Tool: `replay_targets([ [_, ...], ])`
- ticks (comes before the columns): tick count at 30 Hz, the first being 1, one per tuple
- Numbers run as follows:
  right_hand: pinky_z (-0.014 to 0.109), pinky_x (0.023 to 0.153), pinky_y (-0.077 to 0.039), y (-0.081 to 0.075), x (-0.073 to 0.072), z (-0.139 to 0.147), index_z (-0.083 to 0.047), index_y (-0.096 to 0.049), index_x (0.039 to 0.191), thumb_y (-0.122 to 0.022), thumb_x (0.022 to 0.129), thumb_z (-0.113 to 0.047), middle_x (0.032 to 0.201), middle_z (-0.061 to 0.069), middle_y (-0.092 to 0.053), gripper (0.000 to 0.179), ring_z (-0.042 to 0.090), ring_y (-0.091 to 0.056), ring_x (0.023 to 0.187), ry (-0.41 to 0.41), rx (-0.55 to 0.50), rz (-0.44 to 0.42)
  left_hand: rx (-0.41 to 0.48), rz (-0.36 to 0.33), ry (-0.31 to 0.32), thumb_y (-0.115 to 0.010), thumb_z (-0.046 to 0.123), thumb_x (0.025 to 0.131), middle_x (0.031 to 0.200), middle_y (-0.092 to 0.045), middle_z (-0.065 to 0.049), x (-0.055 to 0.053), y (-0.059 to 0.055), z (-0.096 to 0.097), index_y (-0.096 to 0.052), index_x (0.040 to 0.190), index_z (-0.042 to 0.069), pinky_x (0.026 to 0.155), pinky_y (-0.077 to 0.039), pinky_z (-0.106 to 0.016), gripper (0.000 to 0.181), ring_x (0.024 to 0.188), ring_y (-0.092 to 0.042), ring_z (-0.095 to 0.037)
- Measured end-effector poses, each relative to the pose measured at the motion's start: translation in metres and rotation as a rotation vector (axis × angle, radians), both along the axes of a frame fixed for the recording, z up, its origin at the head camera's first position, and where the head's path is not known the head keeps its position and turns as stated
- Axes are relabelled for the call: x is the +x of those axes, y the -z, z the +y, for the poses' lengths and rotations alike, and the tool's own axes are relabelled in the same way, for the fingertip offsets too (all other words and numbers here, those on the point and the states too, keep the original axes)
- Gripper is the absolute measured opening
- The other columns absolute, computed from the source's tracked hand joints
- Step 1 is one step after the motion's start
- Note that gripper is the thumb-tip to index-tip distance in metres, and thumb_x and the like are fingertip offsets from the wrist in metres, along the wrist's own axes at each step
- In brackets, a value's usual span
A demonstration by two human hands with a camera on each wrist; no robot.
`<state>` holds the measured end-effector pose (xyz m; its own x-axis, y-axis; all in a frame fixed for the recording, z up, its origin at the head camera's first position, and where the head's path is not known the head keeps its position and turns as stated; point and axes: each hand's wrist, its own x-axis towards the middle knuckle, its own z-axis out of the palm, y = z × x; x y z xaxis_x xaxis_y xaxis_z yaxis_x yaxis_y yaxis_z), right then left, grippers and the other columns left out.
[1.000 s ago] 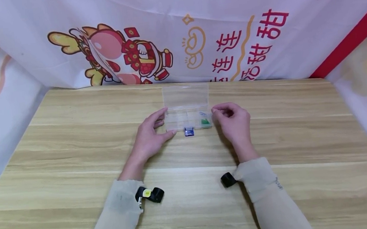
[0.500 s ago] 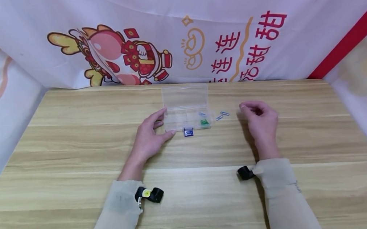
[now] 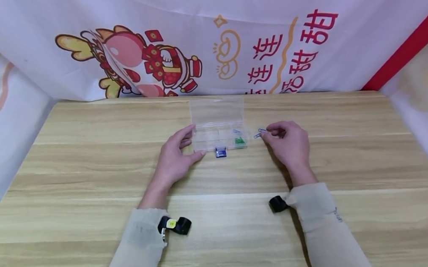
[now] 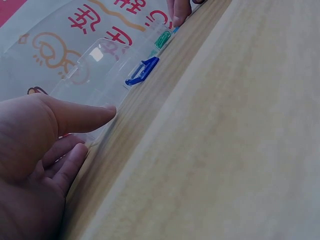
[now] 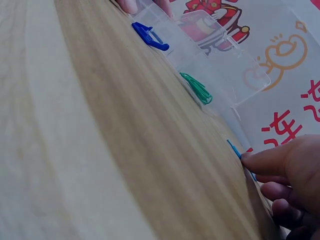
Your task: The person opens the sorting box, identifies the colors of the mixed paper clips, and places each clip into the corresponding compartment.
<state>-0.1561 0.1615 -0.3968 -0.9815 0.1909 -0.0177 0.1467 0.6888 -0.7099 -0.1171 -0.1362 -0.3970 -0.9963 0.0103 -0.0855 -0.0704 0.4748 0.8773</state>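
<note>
In the head view, a clear compartment box stands with its lid raised and its blue latch at the front. My left hand grips its left end, thumb at the front edge and fingers behind. Green paper clips fill the front right compartment; light blue clips lie in the one behind. On the table right of the box, my right hand pinches a blue paper clip by its right end. Another blue paper clip lies close beside it.
A wooden table spreads under both arms. Behind it hangs a white printed cloth, close to the raised lid. Black wrist cameras sit on both sleeves.
My right hand moved right, away from the box, uncovering the blue paper clips, then came back left to them. The left hand and the box have stayed in place.
</note>
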Motion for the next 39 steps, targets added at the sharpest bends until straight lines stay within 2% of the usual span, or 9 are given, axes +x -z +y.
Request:
replay_targets([
  [21,0.032,0.079,-0.046,-0.0010,0.0006,-0.0036,-0.011,-0.079,0.111,-0.075,0.102,-0.024,0.107,0.008,-0.068,0.017,0.028,-0.060,0.094,0.001,0.058,0.030,0.007,-0.009,-0.005,-0.086,0.014,0.092,0.158,-0.057,-0.011,-0.0010,-0.0019,0.0014,-0.049,0.162,0.024,0.124,-0.050,-0.046,0.080,0.143,-0.059,-0.033],
  [39,0.033,0.077,-0.046,0.0016,0.0023,-0.0023,-0.009,-0.076,0.110,-0.069,0.107,-0.028,0.107,0.011,-0.070,0.021,0.029,-0.060,0.092,-0.011,0.045,0.055,0.008,-0.012,-0.007,-0.086,0.015,0.092,0.159,-0.057,-0.011,0.0007,-0.0014,0.0003,-0.049,0.162,0.024,0.124,-0.050,-0.046,0.079,0.143,-0.059,-0.033],
])
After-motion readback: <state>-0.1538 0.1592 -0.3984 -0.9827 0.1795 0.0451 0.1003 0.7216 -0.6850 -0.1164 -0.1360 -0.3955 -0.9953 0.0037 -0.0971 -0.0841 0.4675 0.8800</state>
